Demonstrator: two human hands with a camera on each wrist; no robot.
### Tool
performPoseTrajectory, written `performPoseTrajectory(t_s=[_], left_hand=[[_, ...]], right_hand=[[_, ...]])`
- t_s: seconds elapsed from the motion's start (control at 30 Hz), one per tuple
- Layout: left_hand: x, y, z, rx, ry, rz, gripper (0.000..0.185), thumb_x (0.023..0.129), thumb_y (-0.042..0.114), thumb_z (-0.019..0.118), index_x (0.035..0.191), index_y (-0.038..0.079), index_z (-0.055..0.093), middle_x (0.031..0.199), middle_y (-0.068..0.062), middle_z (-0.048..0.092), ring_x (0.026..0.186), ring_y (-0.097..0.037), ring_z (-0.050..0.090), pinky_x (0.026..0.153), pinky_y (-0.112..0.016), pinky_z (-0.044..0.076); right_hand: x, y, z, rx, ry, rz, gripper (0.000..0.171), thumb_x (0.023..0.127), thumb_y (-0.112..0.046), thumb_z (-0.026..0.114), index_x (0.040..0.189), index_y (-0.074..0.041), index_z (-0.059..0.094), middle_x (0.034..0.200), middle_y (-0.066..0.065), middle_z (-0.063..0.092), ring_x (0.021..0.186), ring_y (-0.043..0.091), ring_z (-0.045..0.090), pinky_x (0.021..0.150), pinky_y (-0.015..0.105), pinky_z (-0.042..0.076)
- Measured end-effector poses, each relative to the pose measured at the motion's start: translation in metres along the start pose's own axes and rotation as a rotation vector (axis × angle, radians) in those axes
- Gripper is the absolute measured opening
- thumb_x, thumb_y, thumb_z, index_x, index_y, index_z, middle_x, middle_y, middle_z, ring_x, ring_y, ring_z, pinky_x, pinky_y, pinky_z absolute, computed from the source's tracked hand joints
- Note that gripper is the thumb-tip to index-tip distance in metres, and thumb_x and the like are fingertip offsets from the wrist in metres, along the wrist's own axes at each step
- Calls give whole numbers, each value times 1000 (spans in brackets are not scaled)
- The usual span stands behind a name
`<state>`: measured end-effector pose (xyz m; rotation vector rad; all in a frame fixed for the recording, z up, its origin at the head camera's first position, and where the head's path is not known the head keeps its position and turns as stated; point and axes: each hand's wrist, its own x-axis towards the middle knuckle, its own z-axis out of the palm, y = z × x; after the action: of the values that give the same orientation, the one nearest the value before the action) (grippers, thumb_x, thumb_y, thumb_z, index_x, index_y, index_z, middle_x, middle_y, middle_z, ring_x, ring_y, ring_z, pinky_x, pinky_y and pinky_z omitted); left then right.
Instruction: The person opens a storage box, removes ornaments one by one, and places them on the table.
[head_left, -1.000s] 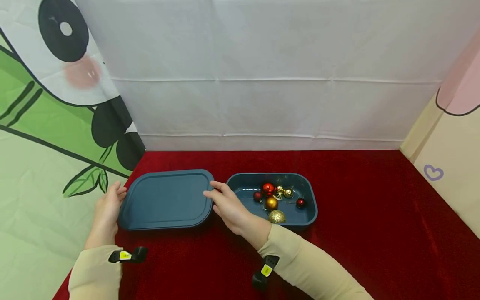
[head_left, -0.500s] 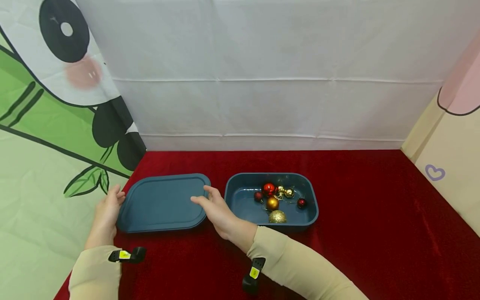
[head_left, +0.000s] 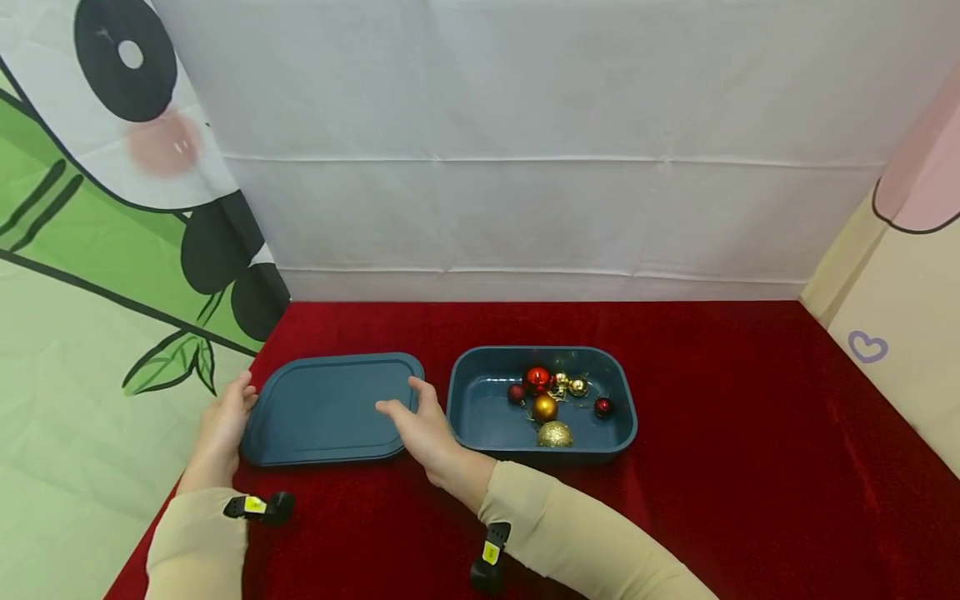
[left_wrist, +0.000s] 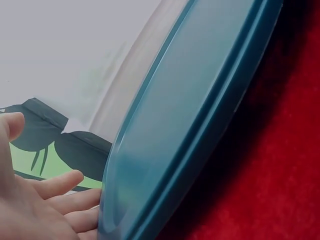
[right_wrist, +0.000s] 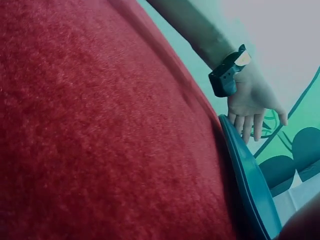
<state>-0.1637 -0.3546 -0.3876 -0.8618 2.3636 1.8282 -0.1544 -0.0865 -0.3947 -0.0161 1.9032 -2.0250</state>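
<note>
A flat blue-grey lid [head_left: 333,408] with rounded corners lies on the red cloth. At its left end is my left hand [head_left: 217,437], fingers extended; in the left wrist view the fingertips [left_wrist: 90,218] meet the lid's edge. My right hand [head_left: 431,433] is at the lid's right end, thumb and forefinger apart over the rim; whether it touches is unclear. Just right of that hand stands an uncovered blue-grey box [head_left: 480,417]. Inside are several Christmas baubles, among them a shiny red bauble [head_left: 537,379], a gold bauble [head_left: 544,407] and a glittery gold one [head_left: 555,434].
Red velvety cloth [head_left: 750,433] covers the table and extends to the right of the box. A white cloth backdrop [head_left: 547,208] rises along the far edge. Printed cartoon sheets hang on the left and right sides.
The lid has come down and slightly nearer to me. My right hand has moved left and down along with the lid's right end. The box and baubles stay put.
</note>
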Motion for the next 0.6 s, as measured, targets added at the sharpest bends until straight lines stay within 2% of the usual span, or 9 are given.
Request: performPoseTrajectory(t_s=[0.23, 0.6], left_hand=[[3, -4, 1, 63, -8, 5, 86, 93, 65, 21, 151, 3, 14, 156, -19, 14, 145, -39, 7, 116, -56, 5], [7, -7, 5, 73, -26, -2, 90, 90, 69, 21, 151, 3, 11, 157, -17, 12, 145, -38, 4, 116, -56, 4]], right_hand=[[5, 7, 7, -48, 58, 6, 71, 85, -37, 63, 145, -17, 30, 152, 9, 29, 136, 29, 33, 106, 52, 33], [9, 13, 8, -70, 93, 16, 71, 85, -36, 62, 145, -17, 30, 150, 11, 32, 135, 30, 35, 105, 51, 34]])
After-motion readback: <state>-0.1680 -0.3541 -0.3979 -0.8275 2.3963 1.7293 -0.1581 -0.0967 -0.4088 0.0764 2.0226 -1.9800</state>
